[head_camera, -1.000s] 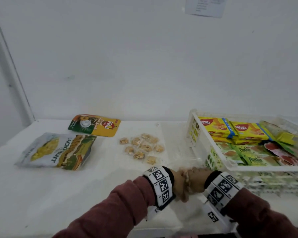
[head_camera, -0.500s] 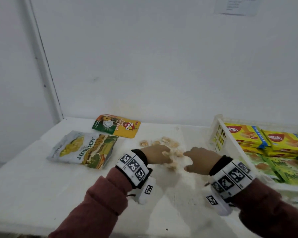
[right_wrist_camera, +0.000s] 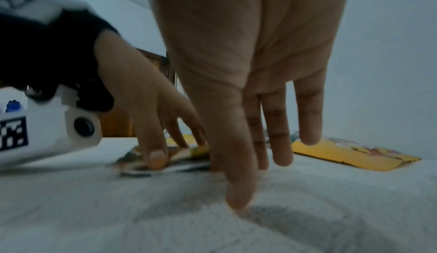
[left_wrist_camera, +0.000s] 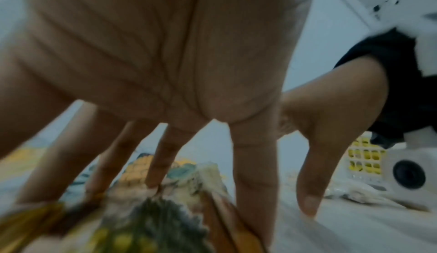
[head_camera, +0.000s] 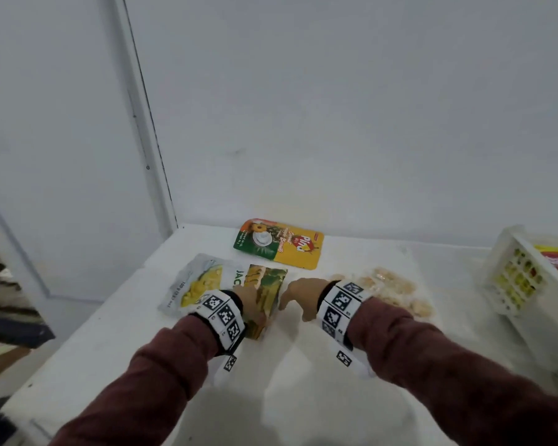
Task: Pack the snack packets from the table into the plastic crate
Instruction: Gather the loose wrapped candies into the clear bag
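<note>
Hands moved left onto jackfruit packet [head_camera: 226, 289] | white table [head_camera: 142, 365] | white walls [head_camera: 335, 107]

Bare white recording booth set up as a packing station

A white table [head_camera: 287, 397] stands pushed into a corner of plain white walls [head_camera: 351, 117]; left of the table a narrow frame strip [head_camera: 149, 140] runs up the wall. On the table lie printed snack pouches [head_camera: 279, 249], and at its right edge stands a white lattice crate [head_camera: 516, 284] holding bright packets. Both wrists over the table wear marker-printed bands [head_camera: 223, 313].
</note>
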Motion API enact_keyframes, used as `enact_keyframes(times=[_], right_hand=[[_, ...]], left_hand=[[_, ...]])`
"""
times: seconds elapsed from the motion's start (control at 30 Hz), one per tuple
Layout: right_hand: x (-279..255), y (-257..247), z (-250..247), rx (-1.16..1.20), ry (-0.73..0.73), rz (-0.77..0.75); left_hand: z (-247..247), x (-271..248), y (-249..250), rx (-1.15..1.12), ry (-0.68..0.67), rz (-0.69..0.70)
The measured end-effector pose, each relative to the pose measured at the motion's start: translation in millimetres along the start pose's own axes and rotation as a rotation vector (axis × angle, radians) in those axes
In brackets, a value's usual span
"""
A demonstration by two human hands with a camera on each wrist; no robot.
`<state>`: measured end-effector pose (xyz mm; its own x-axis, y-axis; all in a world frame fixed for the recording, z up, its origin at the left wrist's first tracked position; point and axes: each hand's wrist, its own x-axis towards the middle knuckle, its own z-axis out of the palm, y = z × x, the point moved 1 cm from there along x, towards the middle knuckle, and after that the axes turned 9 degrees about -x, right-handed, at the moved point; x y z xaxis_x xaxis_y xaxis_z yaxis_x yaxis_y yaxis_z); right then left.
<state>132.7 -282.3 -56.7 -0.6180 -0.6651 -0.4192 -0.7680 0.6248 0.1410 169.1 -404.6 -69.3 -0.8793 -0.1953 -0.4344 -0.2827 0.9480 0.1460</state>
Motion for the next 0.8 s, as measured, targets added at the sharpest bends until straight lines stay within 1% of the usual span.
enact_keyframes(times=[0.07,0.13,0.2,0.27,0.33,0.4,0.47,0.57,0.67,0.8], right_hand=[[13.1,-8.9,-6.0,0.029,-0.077,0.047],[19.4,-15.8,-6.5,0.014,-0.098,0.057],[23.4,-14.9,-2.2,-0.008,-0.036,0.054],[26.4,-8.6,4.3,0.011,0.048,0.034],[28.9,-1.4,7.6,0.093,0.09,0.031],[29.3,1.9,4.3,0.183,0.131,0.008],[28.8,5.3,0.5,0.277,0.188,-0.022],[26.2,7.7,-5.4,0.379,0.271,-0.032],[20.9,10.1,-15.9,0.424,0.315,-0.034],[3.1,16.1,-33.9,0.462,0.359,-0.058]], left_hand=[[2.8,2.3,-5.6,0.023,-0.006,0.024],[0.6,1.5,-6.6,0.012,-0.006,0.107],[-5.0,-2.7,-7.4,-0.043,-0.02,0.162],[-12.5,-2.7,-12.2,-0.059,-0.04,0.172],[-18.6,2.7,-20.0,-0.059,-0.051,0.169],[-25.1,5.8,-27.8,-0.065,-0.023,0.158],[-30.6,5.4,-33.5,-0.093,-0.005,0.177],[-36.8,2.9,-38.1,-0.144,-0.026,0.203],[-42.4,1.3,-38.8,-0.184,-0.061,0.22],[-40.2,8.5,-39.7,-0.172,-0.079,0.247]])
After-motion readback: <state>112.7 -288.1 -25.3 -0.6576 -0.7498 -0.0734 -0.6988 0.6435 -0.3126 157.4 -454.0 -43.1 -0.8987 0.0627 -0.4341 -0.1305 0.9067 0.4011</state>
